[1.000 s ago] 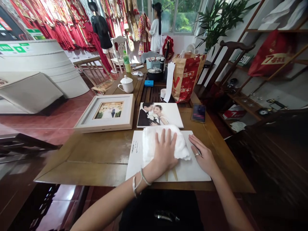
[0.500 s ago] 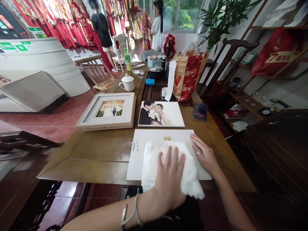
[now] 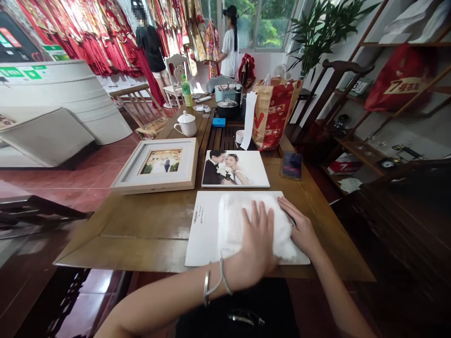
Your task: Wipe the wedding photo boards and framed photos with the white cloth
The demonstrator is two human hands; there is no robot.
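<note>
The left hand [image 3: 255, 241] lay flat, fingers spread, on the white cloth [image 3: 246, 225] atop the white board [image 3: 204, 230]. Beside the cloth, the right hand [image 3: 301, 230] pressed open-palmed on the board's edge, gripping nothing.

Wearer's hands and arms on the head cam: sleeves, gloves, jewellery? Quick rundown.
No gloves and no sleeves in view: both forearms are bare down to the frame edge. The left hand has two thin silver bangles at the wrist. The right hand shows no watch or bracelet. Part of it is hidden, so a ring cannot be ruled out.
</note>
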